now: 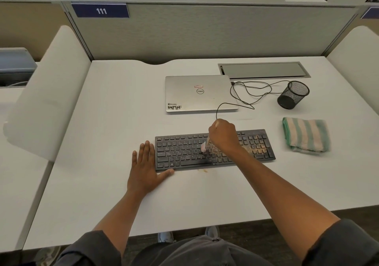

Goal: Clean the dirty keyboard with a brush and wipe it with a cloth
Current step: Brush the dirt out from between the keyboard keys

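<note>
A black keyboard (184, 153) lies flat on the white desk, with tan crumbs spread over its right half. My right hand (224, 135) is closed around a small brush (205, 145), whose pale bristles touch the keys near the keyboard's middle; the brush is blurred. My left hand (144, 167) lies flat on the desk with fingers spread, its thumb against the keyboard's front left corner. A folded green-and-white striped cloth (306, 135) rests on the desk to the right of the keyboard, untouched.
A shut silver laptop (199, 93) sits behind the keyboard, its black cable (252, 93) looping to the right. A black mesh pen cup (292, 95) stands at the back right. A few crumbs (203, 170) lie before the keyboard. Grey partition walls (205, 33) enclose the desk.
</note>
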A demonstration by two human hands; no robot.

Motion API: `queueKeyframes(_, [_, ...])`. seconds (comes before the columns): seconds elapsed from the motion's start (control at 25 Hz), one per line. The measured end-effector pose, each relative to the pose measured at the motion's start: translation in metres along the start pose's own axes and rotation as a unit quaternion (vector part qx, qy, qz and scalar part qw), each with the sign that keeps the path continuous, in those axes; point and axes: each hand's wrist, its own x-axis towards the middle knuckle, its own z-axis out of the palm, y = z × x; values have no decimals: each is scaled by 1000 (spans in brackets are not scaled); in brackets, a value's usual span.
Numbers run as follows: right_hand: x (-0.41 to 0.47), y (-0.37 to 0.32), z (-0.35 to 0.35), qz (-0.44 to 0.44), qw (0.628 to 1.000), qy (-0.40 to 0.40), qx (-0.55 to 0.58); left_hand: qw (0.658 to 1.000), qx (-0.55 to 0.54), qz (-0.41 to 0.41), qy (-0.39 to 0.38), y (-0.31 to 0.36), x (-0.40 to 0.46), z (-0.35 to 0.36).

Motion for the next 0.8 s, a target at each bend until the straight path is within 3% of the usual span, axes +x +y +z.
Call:
queueKeyframes(0.12, [-2, -3, 4, -10, 1000, -18, -1, 1000, -2, -1, -1, 1, 0, -1])
queueKeyframes(0.28, [0, 0, 2, -41, 993, -74, -88, 1000, -3, -1, -4, 2, 0, -2])
queueKeyframes(0.48, [2, 1, -1, -53, 995, -83, -29, 1000, -4, -1, -3, 2, -1, -3])
queueKeyframes(0.64, [4, 5, -6, -55, 990, -71, -105, 1000, -2, -1, -2, 1, -1, -2])
queueKeyframes(0.8, [1, 0, -7, -90, 993, -77, -1, 1000, 2, -2, -6, 2, 0, -2])
